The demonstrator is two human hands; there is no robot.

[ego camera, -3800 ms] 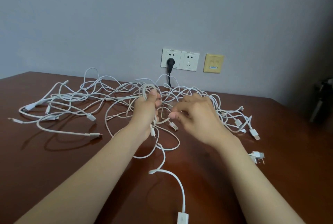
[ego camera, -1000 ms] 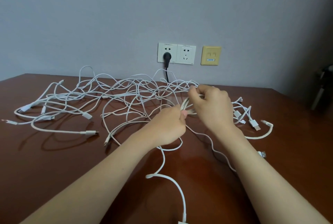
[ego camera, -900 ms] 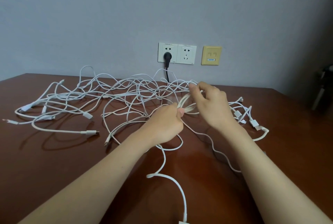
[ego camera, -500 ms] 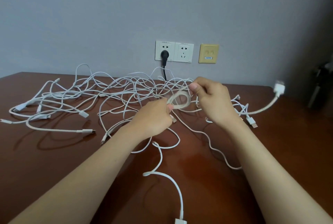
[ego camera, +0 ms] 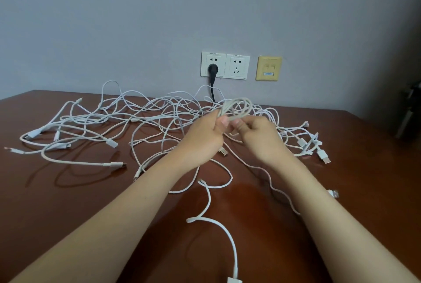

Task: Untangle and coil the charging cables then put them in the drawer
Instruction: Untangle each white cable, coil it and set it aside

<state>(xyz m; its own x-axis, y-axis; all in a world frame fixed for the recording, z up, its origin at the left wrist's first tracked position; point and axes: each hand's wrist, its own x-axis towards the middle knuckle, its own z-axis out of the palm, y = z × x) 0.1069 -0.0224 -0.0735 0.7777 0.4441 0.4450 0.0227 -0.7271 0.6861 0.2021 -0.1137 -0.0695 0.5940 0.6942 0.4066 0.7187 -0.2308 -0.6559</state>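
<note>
A tangle of white charging cables sprawls over the brown table. Above its middle, a small coil of white cable stands upright in both hands. My left hand pinches the coil's lower left side. My right hand pinches its lower right side, thumb on the strands. The coil's loose tail runs down under my right forearm. One separate cable snakes toward me and ends in a USB plug at the bottom edge. No drawer is in view.
Two white wall sockets and a yellow data plate sit on the grey wall; a black plug and cord drop behind the table. Loose connectors lie at the right. A dark object stands past the right table edge.
Over the last second both hands wound the cable into a tighter coil and lifted it a little. The free plug end that swung up at the right has dropped out of the air.
</note>
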